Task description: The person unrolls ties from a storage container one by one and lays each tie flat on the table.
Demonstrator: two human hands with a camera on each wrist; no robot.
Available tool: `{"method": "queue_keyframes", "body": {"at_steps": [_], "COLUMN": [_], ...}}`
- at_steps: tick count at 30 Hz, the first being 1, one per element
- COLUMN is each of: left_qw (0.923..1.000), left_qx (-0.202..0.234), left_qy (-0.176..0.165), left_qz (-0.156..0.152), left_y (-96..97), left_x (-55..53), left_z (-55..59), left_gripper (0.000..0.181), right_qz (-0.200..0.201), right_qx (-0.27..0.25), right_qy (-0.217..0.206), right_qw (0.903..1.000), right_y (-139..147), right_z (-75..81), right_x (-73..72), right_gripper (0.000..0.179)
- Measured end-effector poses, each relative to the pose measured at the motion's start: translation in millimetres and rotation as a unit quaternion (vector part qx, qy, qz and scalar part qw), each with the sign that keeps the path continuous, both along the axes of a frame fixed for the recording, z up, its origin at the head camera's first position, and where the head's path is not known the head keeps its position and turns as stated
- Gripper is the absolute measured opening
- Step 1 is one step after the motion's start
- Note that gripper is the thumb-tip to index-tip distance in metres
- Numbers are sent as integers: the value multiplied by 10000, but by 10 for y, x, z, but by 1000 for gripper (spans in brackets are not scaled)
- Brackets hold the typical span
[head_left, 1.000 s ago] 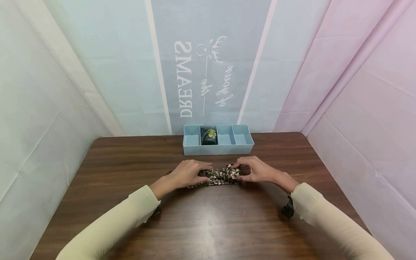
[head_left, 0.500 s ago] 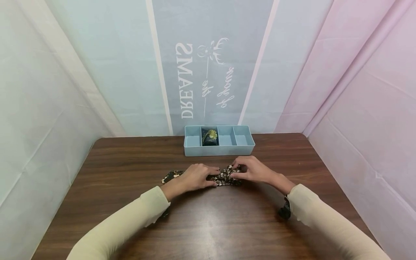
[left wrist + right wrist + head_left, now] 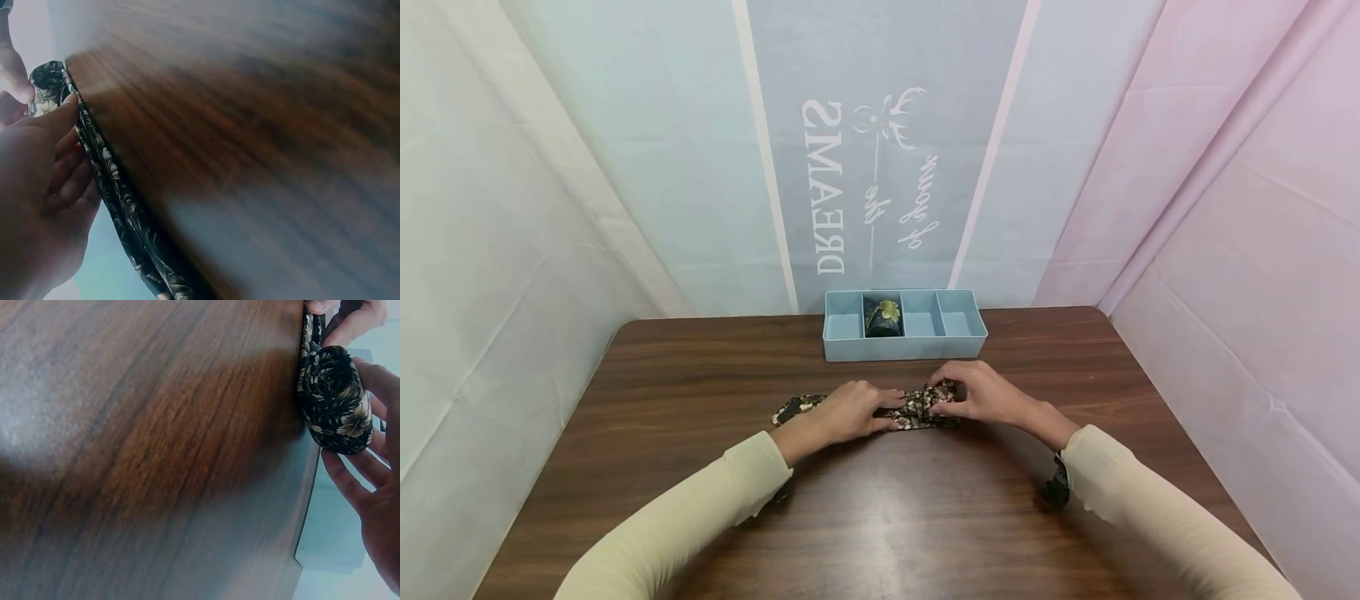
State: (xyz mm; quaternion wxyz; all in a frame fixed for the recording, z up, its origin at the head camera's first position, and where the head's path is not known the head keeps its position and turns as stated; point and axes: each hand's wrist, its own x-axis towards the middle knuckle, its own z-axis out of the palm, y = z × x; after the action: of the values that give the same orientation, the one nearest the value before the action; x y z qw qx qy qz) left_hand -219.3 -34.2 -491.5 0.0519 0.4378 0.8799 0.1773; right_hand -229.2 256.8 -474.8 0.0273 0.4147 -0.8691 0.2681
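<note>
A black necktie [image 3: 917, 407] with a pale flower pattern lies crosswise on the table. Its pointed end [image 3: 790, 407] sticks out beyond my left hand [image 3: 850, 410], whose thumb and fingers hold the flat part by both edges. At the other end the fabric is wound into a roll [image 3: 337, 400]. My right hand [image 3: 985, 393] grips that roll, thumb at one side and fingers at the other. In the left wrist view, the layered edge of the necktie [image 3: 119, 187] runs past my left thumb. My left palm hides part of the strip in the head view.
Behind the hands stands a light blue organizer box [image 3: 906, 348] with several compartments. One compartment holds a dark rolled piece [image 3: 882, 319] with a yellow-green flower. The brown wooden table [image 3: 880, 517] ends at a printed cloth backdrop [image 3: 880, 50].
My left hand has slid right along the necktie, uncovering its pointed end. My right hand's fingers have shifted slightly left with the roll.
</note>
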Motion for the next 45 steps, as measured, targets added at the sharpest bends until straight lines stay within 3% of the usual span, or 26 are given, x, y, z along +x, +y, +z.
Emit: {"method": "queue_keyframes", "body": {"at_steps": [7, 12, 29, 35, 45], "left_qw": [10000, 9999, 9999, 9999, 9999], "left_qx": [-3, 35, 88, -1, 22], "left_qy": [1, 113, 110, -101, -124], "left_qz": [28, 5, -82, -45, -82], "left_y": [-36, -68, -227, -304, -429], "left_x": [2, 1, -19, -44, -57], "left_z": [-27, -34, -3, -4, 29], "left_gripper": [44, 43, 44, 44, 45], "right_qz": [291, 456, 236, 173, 343], "right_qx": [93, 208, 362, 392, 281], "right_qy": [-44, 38, -28, -275, -244], "right_qw": [9995, 9987, 9991, 9987, 9987], "right_y": [6, 4, 59, 72, 72], "right_z": [30, 39, 66, 66, 67], "right_x": [-5, -7, -23, -27, -33], "right_gripper": [38, 31, 24, 22, 36]}}
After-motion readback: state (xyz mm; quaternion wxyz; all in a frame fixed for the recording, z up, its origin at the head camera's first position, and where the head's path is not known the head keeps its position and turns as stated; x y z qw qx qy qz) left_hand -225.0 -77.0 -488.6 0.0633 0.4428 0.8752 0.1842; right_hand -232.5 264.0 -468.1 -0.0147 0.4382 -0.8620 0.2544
